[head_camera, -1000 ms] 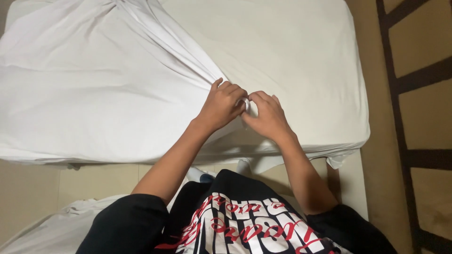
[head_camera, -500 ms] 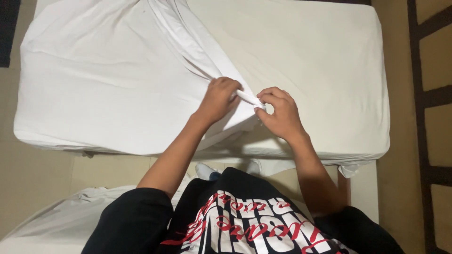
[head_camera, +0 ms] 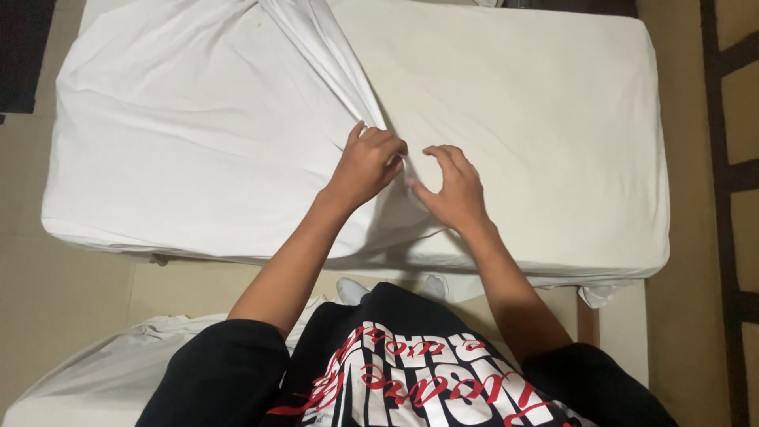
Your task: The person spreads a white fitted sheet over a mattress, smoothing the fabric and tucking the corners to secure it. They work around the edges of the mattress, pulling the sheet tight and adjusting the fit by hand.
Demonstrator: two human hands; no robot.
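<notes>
Since before, right hand [head_camera: 451, 186] has opened off the white sheet [head_camera: 205, 134]; left hand [head_camera: 368, 162] pinches it over the mattress [head_camera: 538, 119].

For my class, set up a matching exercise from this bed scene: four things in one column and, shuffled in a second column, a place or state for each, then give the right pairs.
Column one:
1. left hand
2. right hand
3. loose white sheet
4. bundle of white cloth

Column two:
A. lies on the floor at lower left, beside the bed
B. fingers spread and curved, just right of the fold
C. closed, pinching the sheet's gathered fold
D. spread over the left half of the mattress

Pairs: 1-C, 2-B, 3-D, 4-A
</notes>
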